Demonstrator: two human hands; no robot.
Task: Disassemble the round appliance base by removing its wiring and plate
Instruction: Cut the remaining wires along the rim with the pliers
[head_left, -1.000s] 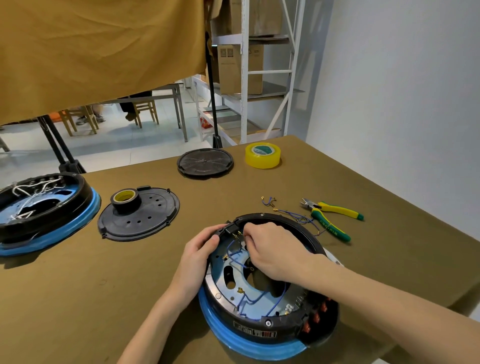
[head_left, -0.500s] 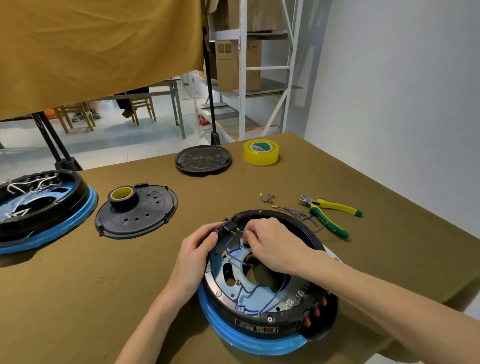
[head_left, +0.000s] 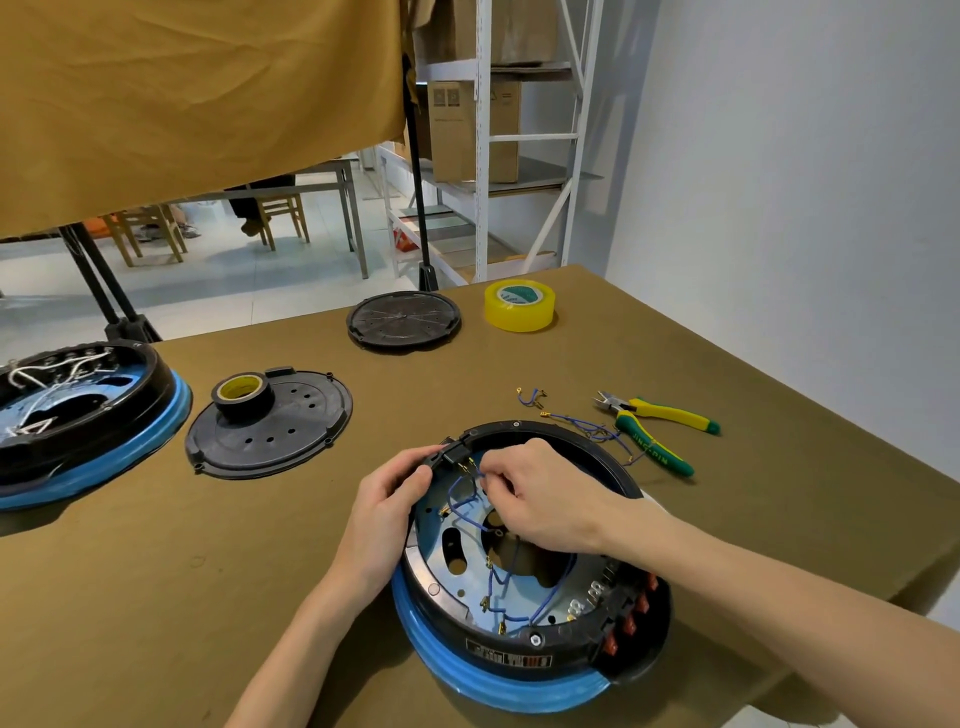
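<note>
- The base (head_left: 524, 566) sits at the table's (head_left: 156, 597) near edge, wires (head_left: 498, 582) inside it.
- Left hand (head_left: 384, 514) on its left rim; right hand (head_left: 540, 499) inside it.
- Cut wires (head_left: 576, 423) and cutters (head_left: 654, 426) lie behind it, to the right.
- A cover (head_left: 280, 431) with a tape roll (head_left: 244, 397) on it lies behind-left.
- A second base (head_left: 78, 415) stands far left.
- A disc (head_left: 404, 321) and tape (head_left: 519, 305) lie at the far edge.

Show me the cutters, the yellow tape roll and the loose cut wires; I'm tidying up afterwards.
cutters (head_left: 655, 431): head view, on the green handle.
yellow tape roll (head_left: 519, 314): head view, on its outer side wall.
loose cut wires (head_left: 571, 419): head view, on a blue strand beside the cutters.
</note>
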